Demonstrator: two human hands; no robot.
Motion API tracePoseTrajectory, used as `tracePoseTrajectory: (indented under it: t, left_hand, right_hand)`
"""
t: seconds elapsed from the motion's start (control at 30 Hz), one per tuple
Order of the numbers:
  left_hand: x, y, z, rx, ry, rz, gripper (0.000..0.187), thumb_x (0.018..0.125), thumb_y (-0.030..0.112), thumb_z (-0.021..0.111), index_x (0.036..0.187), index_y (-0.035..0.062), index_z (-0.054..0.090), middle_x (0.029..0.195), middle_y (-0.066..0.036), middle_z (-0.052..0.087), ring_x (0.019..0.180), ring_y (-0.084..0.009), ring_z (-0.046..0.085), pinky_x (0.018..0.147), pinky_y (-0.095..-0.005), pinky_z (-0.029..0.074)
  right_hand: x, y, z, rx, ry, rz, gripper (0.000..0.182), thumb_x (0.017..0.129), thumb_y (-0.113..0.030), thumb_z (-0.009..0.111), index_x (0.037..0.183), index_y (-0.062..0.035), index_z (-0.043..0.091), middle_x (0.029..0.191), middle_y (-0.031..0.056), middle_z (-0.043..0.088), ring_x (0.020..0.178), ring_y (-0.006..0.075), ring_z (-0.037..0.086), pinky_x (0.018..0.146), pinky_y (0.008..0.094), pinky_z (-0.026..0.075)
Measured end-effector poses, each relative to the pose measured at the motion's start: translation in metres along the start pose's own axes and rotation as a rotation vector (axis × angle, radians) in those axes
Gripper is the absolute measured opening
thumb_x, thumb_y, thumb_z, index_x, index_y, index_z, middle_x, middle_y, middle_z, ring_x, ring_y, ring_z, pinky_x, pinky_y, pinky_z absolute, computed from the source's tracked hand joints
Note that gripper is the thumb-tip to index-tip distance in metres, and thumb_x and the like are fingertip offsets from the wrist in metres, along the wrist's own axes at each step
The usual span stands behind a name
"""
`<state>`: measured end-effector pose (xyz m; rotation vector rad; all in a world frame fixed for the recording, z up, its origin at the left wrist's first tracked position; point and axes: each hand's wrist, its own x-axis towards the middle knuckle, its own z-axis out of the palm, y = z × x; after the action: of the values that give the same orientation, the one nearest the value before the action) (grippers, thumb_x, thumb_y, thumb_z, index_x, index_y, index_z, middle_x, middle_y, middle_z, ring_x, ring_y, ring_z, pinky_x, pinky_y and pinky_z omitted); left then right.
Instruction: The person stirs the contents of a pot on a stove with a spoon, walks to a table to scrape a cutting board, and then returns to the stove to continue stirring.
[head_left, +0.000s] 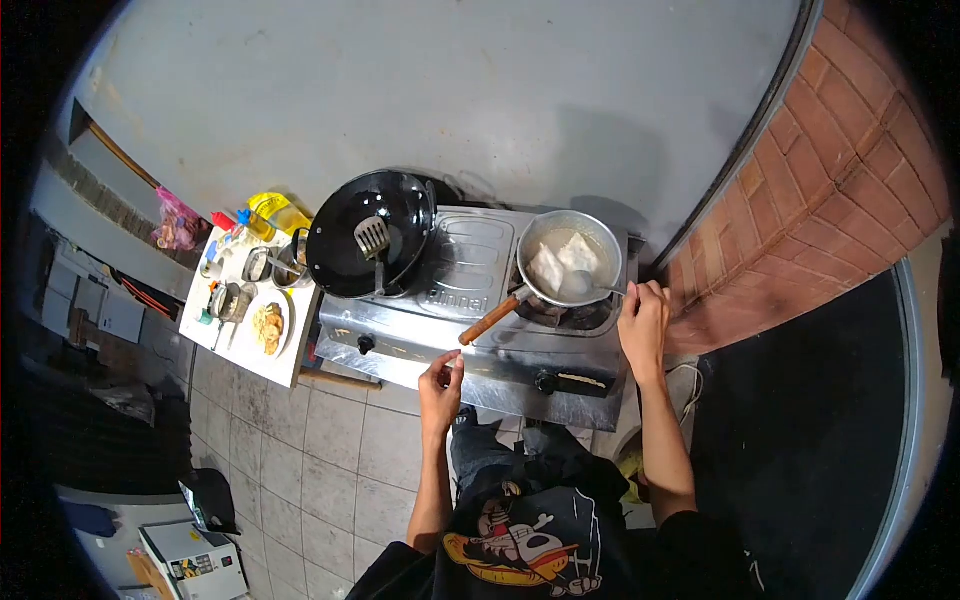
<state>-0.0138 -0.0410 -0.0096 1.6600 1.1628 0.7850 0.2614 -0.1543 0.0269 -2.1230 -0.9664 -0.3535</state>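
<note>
My right hand (645,318) pinches the thin metal handle of a spoon (577,284) at the right of the stove. The spoon's bowl dips into a saucepan (522,250) of cloudy liquid on the right burner. White folded pieces of food (546,268) sit in the liquid beside the spoon. The pan's wooden handle (492,319) points toward the front left. Just below its end, my left hand (440,388) hovers with bent fingers and a raised thumb, holding nothing and apart from the handle.
A black wok (340,225) with a slotted spatula (372,238) stands on the left burner of the steel stove (400,345). A small white table (275,368) at the left carries a plate of food (270,325), bottles and bowls. A brick wall (760,240) borders the right side.
</note>
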Motion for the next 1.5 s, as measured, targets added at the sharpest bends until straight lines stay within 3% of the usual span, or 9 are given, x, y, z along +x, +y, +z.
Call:
tracePoseTrajectory:
  t: [0.27, 1.07, 1.5]
  left_hand:
    - [0.000, -0.005, -0.005, -0.022, 0.006, 0.010, 0.026, 0.088, 0.018, 0.060, 0.104, -0.0033, 0.062, 0.059, 0.004, 0.045, 0.054, -0.0042, 0.037, 0.048, -0.0212, 0.031]
    - [-0.001, -0.008, -0.010, -0.039, 0.052, -0.034, 0.026, 0.088, 0.018, 0.060, 0.104, -0.0018, 0.063, 0.061, 0.004, 0.047, 0.055, -0.0039, 0.039, 0.049, -0.0208, 0.032]
    - [-0.001, -0.006, -0.010, 0.004, 0.049, -0.028, 0.024, 0.088, 0.018, 0.061, 0.103, -0.0007, 0.064, 0.060, 0.004, 0.047, 0.054, -0.0039, 0.039, 0.048, -0.0206, 0.033]
  right_hand:
    - [0.000, 0.011, 0.020, 0.057, -0.014, 0.176, 0.024, 0.084, -0.011, 0.052, 0.067, 0.0057, 0.055, 0.072, 0.0203, 0.054, 0.074, 0.0389, 0.051, 0.068, 0.0467, 0.037]
    - [0.016, 0.015, 0.038, 0.303, -0.174, 0.188, 0.026, 0.086, -0.011, 0.049, 0.073, 0.0072, 0.060, 0.075, 0.0238, 0.057, 0.074, 0.0409, 0.055, 0.068, 0.0450, 0.040]
    - [0.019, 0.028, 0.053, 0.340, -0.159, 0.209, 0.028, 0.088, -0.012, 0.048, 0.073, 0.0090, 0.059, 0.074, 0.0246, 0.058, 0.073, 0.0396, 0.058, 0.066, 0.0423, 0.042]
